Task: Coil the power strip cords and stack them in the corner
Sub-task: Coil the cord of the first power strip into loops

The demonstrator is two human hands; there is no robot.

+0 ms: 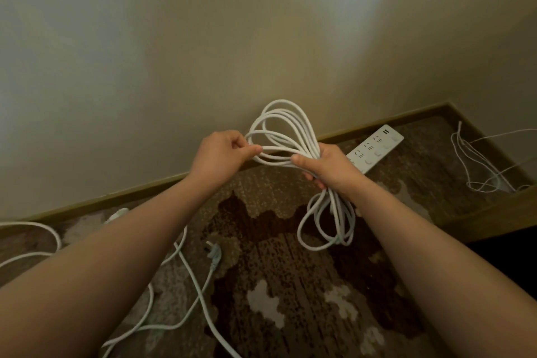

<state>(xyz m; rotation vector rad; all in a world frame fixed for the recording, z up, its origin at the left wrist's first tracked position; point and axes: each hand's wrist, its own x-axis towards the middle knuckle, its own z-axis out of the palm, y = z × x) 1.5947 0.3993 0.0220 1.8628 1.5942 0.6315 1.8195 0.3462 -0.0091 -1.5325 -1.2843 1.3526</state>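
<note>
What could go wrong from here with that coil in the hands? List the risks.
1. The right hand grips the white coiled cord only at its middle, so the loops hanging below may slip out.
2. The left hand pinches just one strand; letting go might spring that loop open.
3. The loose white cord with a plug on the patterned brown carpet could snag feet.

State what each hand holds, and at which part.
The right hand grips the coiled white cord at its gathered middle; the left hand pinches one loop strand.
</note>
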